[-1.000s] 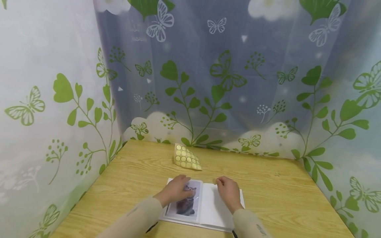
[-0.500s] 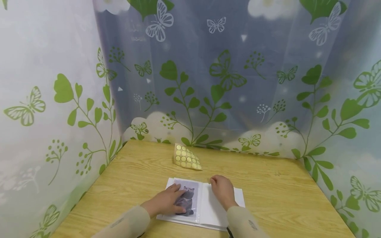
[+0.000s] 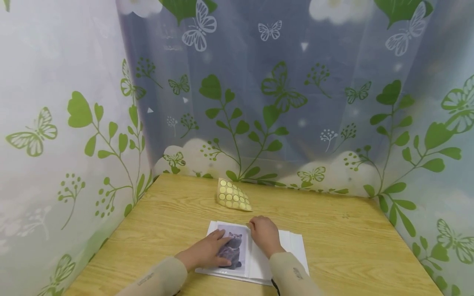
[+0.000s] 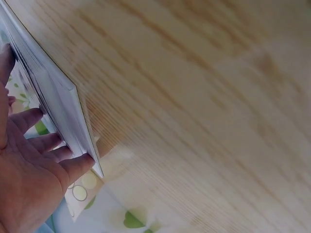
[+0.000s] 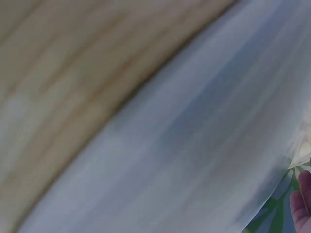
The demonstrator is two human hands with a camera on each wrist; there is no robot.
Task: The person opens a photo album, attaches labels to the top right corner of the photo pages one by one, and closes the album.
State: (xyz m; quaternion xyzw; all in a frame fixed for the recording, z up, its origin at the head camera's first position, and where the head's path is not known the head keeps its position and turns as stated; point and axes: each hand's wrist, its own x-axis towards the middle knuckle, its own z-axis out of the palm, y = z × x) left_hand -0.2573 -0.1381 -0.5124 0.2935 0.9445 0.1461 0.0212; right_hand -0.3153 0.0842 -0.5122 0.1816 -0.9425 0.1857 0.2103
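A white photo album (image 3: 299,250) lies spread on the table. Under the clear sleeve of its left page is a photo of a grey cat (image 3: 234,260). My left hand (image 3: 205,251) rests on that page with fingers spread; in the left wrist view its fingertips touch the album's edge (image 4: 58,99). Above the inner top edge of the right page, my right hand (image 3: 264,234) has its fingers curled, pinching a tiny yellowish piece that looks like a sticker (image 3: 248,225). The right wrist view has mostly blurred white page (image 5: 170,150), with only a few fingers (image 5: 302,199) at its edge.
Behind the album stands a curled sheet of round yellow stickers (image 3: 233,196). The wooden table (image 3: 177,205) meets patterned curtains (image 3: 237,135) at the back and on both sides.
My right hand has moved left across the right page, toward the album's middle. My left hand has shifted left and settled flatter on the photo page, uncovering more of the cat.
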